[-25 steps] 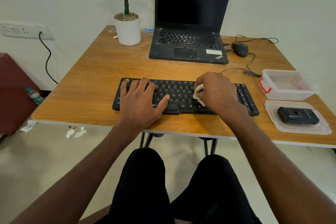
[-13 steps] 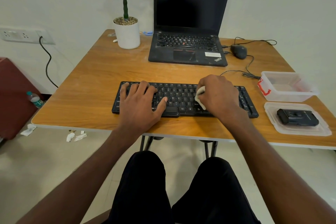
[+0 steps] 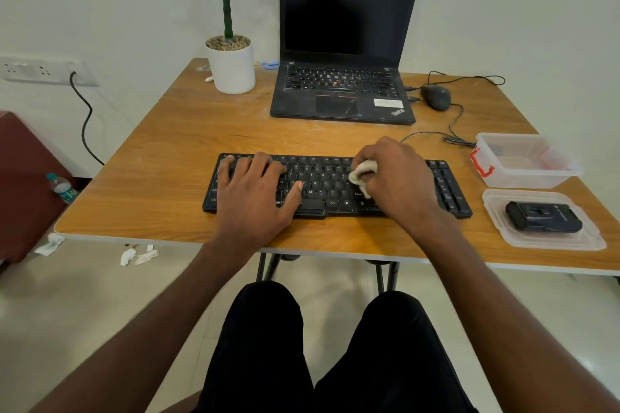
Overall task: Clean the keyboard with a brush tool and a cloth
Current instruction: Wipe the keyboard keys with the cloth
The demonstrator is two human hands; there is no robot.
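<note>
A: Where's the job at?

B: Cloth stage, I'd say. Right hand [image 3: 399,178] has its grip closed on a bunched cloth [image 3: 362,176], pressed on the keys right of centre on the keyboard [image 3: 332,191].

A: And the left?

B: Left hand [image 3: 258,194] lies flat on the left keys, fingers spread, holding nothing. Prob. just pinning the board so it won't slide.

A: Keyboard's where?

B: Front middle of the surface [image 3: 167,157], parallel to the near edge, w/ a laptop [image 3: 342,43] behind it.

A: Brush done?

B: Can't tell. No brush in either hand. A dark tool [image 3: 540,216] sits on a clear lid [image 3: 590,238] far right, next to a tub [image 3: 526,161]; might be the brush tool, not sure.

A: What's left?

B: My guess: numpad side & the left keys under the flat hand need the cloth yet. Can't judge how clean the keys are from here.
</note>
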